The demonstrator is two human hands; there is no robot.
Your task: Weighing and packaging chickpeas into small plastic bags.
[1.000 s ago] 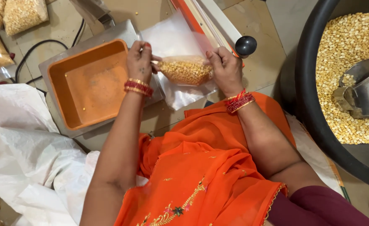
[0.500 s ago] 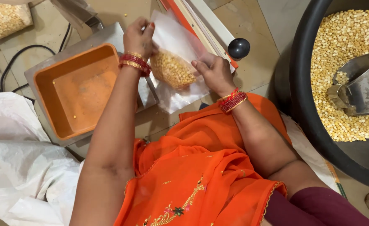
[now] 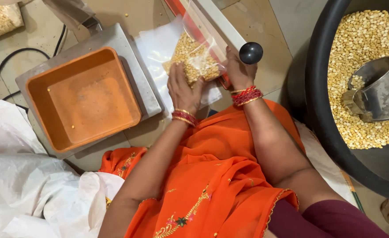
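Observation:
A clear plastic bag of yellow split lentils [image 3: 193, 56] is held between both hands, its open top lying across the red and white sealing bar [image 3: 212, 22]. My left hand [image 3: 182, 88] grips the bag's lower left side. My right hand [image 3: 236, 70] holds its right edge, just under the bar's black knob [image 3: 251, 53]. Both wrists carry red and gold bangles. A stack of clear empty bags [image 3: 157, 44] lies beneath the filled one.
An empty orange tray [image 3: 82, 99] sits on a metal scale [image 3: 132, 66] at left. A large black tub [image 3: 322, 119] at right holds loose lentils and a metal scoop [image 3: 375, 94]. White sacking [image 3: 18, 176] lies at lower left; another filled bag [image 3: 0, 20] at top left.
Both hands carried the lentil bag right and away from the orange tray, onto the sealing bar. My left hand shifted from the bag's top to its lower side.

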